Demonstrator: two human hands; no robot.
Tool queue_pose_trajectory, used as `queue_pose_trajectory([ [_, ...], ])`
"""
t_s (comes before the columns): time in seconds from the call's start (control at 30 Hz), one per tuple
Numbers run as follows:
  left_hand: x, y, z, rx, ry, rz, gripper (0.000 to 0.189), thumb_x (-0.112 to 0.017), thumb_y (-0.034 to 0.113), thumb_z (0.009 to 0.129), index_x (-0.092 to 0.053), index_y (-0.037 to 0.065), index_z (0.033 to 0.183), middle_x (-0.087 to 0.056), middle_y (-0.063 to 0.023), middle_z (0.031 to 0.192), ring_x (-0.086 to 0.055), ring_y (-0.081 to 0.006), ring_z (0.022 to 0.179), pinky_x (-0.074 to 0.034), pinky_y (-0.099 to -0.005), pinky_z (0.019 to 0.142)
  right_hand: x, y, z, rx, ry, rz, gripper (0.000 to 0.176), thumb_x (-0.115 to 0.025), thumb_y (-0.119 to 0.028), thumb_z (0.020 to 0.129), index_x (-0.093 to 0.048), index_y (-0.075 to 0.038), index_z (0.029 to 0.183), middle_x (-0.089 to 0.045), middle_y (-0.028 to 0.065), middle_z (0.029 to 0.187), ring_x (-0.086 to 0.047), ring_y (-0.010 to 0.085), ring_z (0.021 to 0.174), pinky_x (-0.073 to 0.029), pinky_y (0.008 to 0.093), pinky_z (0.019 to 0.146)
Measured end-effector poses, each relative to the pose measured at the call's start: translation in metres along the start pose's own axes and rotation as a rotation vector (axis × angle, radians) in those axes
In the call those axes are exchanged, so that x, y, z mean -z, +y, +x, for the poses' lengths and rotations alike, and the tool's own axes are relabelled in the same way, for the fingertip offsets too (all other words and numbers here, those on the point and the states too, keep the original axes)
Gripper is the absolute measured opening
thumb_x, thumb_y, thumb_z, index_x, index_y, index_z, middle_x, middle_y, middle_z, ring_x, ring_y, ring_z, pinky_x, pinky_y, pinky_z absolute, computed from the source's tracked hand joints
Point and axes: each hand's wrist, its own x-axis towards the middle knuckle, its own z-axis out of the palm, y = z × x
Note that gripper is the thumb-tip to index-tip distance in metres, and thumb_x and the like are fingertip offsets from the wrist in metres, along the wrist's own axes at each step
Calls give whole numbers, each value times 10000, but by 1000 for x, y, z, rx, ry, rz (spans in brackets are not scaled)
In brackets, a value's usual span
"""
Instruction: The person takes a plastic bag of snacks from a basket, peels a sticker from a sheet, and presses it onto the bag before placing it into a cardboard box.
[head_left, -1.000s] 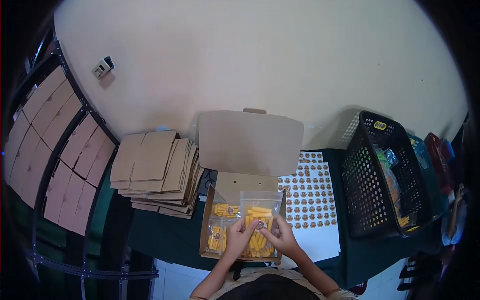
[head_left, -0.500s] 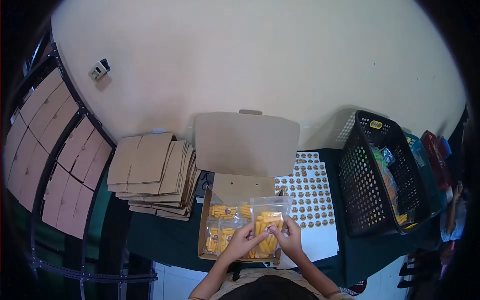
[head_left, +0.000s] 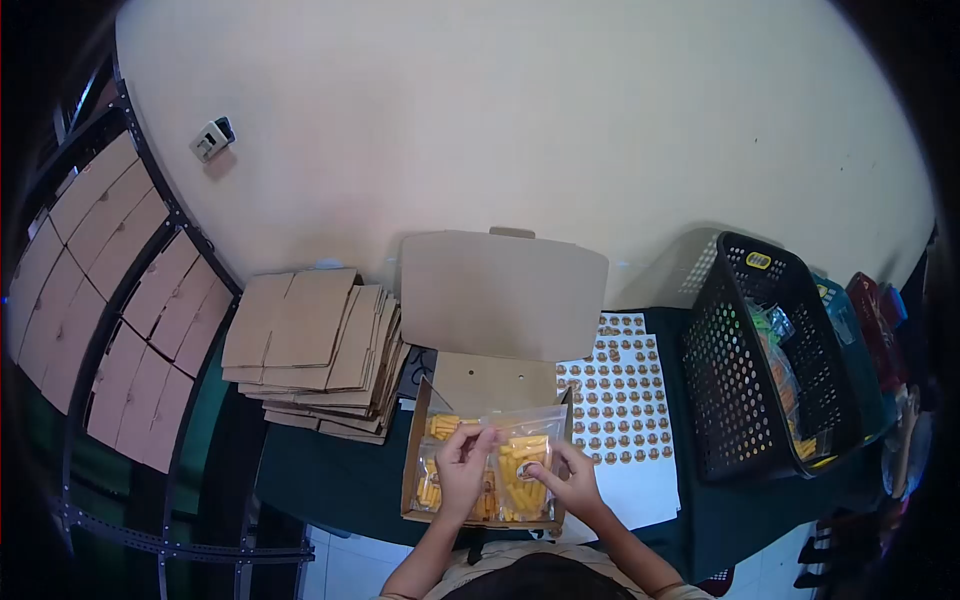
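Cream wall [head_left: 500, 120] fills the top of what I see, and a dark green table [head_left: 330, 470] sits below it. Far to the left is a black rack [head_left: 110, 290] full of flat brown card. Next to it, on the table, lies a stack of flat boxes [head_left: 310, 350], piled a bit messy. Just beside the stack is an open box [head_left: 408, 470] with its lid [head_left: 503, 295] standing up against the wall. Small bags of yellow sticks [head_left: 447, 425] lie inside it. My left hand [head_left: 462, 465] is over the box, and its fingers pinch the top edge of a clear bag [head_left: 525, 465] full of yellow sticks. The bag is right above the box, between my two hands. My right hand [head_left: 572, 482] grips the bag on its right side, thumb in front. Past that hand lies a white sheet of round brown stickers [head_left: 620, 390]. Far right stands a black basket [head_left: 725, 390] with more bags in it.
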Motion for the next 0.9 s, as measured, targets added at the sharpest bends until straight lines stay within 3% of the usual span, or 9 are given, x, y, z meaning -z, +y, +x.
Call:
queue_pose_trajectory([
  [0.1, 5, -4, 0, -96, -56, 220, 83, -558, 55, 816, -587, -22, 825, -617, -76, 775, -579, -119, 713, -451, -224, 643, 11, -17, 12, 124, 146, -217, 402, -710, -228, 682, -551, -20, 986, -516, 78, 858, -489, 189, 785, -404, 287, 674],
  [0.17, 0, 9, -2, -185, -127, 336, 75, -569, 45, 795, -594, -19, 825, -611, -87, 771, -584, -143, 713, -449, -238, 640, 17, -35, 21, 274, 226, -205, 401, -719, -249, 656, -562, -40, 960, -514, 86, 909, -477, 221, 854, -376, 299, 723],
  [0.23, -6, 12, -5, -274, -201, 453, 74, -580, 35, 774, -601, -15, 824, -605, -98, 767, -590, -167, 714, -447, -253, 637, 26, -51, 25, 531, 71, -688, 334, -706, -247, 660, -576, -54, 899, -534, 67, 895, -489, 233, 844, -355, 293, 743],
  [0.27, -8, 8, -7, -283, -243, 443, 81, -579, 36, 771, -602, -17, 827, -606, -109, 774, -592, -190, 717, -449, -263, 643, 25, -47, 28, 610, -21, -687, 239, -677, -226, 683, -580, -62, 828, -545, 53, 847, -498, 229, 798, -337, 303, 735],
  [0.4, -7, 14, -5, -253, -216, 436, 71, -591, 47, 761, -607, -14, 794, -607, -107, 755, -585, -191, 702, -444, -265, 647, 14, -44, 30, 581, -81, -626, 158, -642, -187, 712, -555, -59, 742, -531, 47, 731, -505, 205, 694, -333, 330, 690],
  [0.7, 14, 18, 2, -279, 8, 390, 78, -564, 43, 803, -563, -27, 767, -570, -54, 731, -546, -108, 697, -421, -217, 621, 15, -56, 25, 534, -72, -520, 116, -625, -148, 720, -553, -57, 723, -541, 43, 711, -526, 202, 702, -339, 315, 689],
  [0.83, 18, 17, 4, -284, 16, 310, 87, -546, 42, 821, -549, -29, 771, -559, -45, 744, -525, -81, 684, -416, -191, 622, 20, -57, 19, 502, -70, -499, 106, -628, -135, 719, -562, -52, 724, -548, 41, 708, -532, 193, 703, -345, 305, 685],
  [0.87, 17, 16, 2, -255, 55, 313, 78, -584, 52, 781, -577, -22, 756, -594, -94, 727, -564, -161, 678, -427, -252, 619, 21, -54, 18, 476, -73, -443, 96, -630, -117, 716, -564, -46, 723, -548, 47, 703, -532, 195, 695, -353, 305, 673],
  [0.9, 17, 18, 2, -255, 56, 314, 78, -584, 52, 781, -577, -22, 756, -594, -94, 727, -564, -161, 678, -427, -252, 619, 22, -51, 17, 450, -74, -386, 87, -632, -99, 713, -567, -41, 722, -548, 54, 697, -532, 197, 687, -362, 304, 660],
])
